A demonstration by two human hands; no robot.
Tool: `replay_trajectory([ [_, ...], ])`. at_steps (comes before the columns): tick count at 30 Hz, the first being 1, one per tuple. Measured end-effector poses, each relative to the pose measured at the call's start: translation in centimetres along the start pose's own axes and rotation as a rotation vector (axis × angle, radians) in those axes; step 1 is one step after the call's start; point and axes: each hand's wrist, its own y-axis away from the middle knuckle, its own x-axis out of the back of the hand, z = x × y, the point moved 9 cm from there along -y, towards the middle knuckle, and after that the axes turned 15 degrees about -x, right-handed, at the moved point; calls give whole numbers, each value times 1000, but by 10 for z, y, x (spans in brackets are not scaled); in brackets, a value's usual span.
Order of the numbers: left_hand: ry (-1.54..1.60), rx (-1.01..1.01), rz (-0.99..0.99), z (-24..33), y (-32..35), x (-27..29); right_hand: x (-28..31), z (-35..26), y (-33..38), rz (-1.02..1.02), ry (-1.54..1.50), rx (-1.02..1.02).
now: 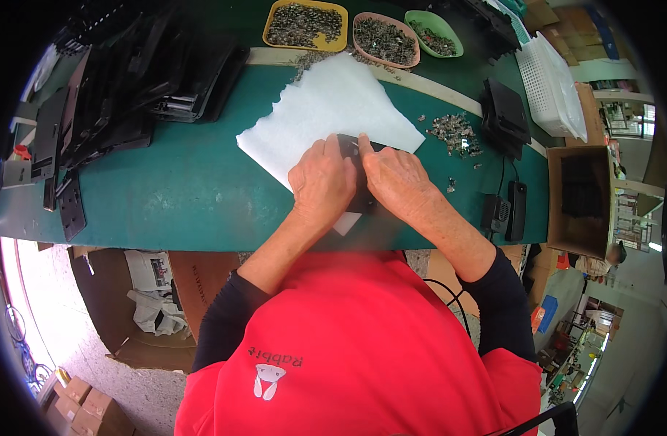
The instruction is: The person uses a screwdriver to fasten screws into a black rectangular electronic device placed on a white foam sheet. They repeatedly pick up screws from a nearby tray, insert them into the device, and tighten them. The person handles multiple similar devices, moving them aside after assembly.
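Note:
A black flat panel [362,198] lies over a white foam sheet [333,98] near the front of the green table. My left hand [321,176] is closed on its left side, fingers bent and thumb over the surface. From the right, my right hand [397,178] grips the panel, index finger stretched to its far edge. The two hands nearly meet, so much of the panel is hidden beneath them. To the right of the foam sheet is a loose pile of small metal parts [457,134], with a few scattered nearer to me.
Yellow [338,43], pink [415,51] and green [455,43] trays of small metal parts stand at the back. Black panels [130,94] are stacked at left, more [506,112] at right. A black adapter [496,212] and cord sit near the right edge. An open cardboard box [101,312] is below.

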Motion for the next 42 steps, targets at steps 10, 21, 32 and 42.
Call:
replay_trajectory([
  [10,40,-19,19,-5,2,-2,14,-12,-12,-104,-6,126],
  [21,56,-22,60,-5,-1,-1,18,-21,-27,-263,89,150],
  [32,220,-75,-247,-16,-16,8,5,35,-46,-557,-460,16],
  [42,-46,-100,-232,-69,-78,27,-15,37,-37,214,-544,-96],
])
